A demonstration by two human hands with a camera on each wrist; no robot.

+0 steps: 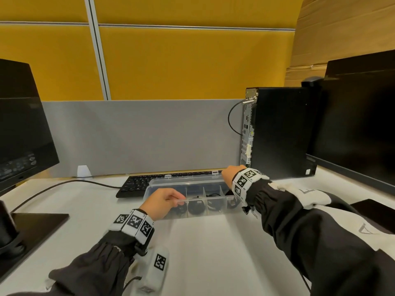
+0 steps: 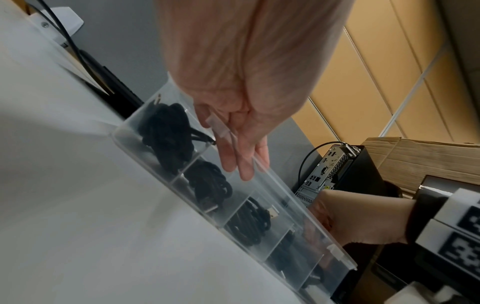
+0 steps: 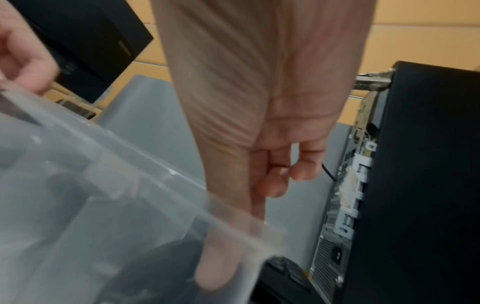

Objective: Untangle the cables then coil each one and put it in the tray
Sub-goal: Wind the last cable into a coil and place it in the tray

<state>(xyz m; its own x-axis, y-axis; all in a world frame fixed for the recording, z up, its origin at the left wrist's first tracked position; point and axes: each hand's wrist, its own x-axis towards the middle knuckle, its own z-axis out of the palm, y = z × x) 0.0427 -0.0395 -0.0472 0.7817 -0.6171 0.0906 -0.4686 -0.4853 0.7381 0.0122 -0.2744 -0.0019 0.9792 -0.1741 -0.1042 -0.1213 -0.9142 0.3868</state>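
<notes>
Both hands are lowering the light, flexible clear lid [image 1: 188, 182] over the tray [image 1: 213, 211] of coiled black cables [image 2: 166, 131]: the left hand [image 1: 163, 201] is pinching the lid's front edge at 9 o'clock, the right hand [image 1: 232, 174] is holding its corner at 3 o'clock, best places for it.

Head camera sits high, looking forward and down across the desk [image 1: 203, 242], taking in the clear tray [image 1: 213, 214] from a moderate way off. Left wrist camera looks along the left hand [image 2: 241, 98] from low beside the desk, very close, facing the computer tower [image 2: 345, 170]. Right wrist camera looks down past the right hand [image 3: 272, 127], tight on the tray's end. All three share tray and tower.
</notes>
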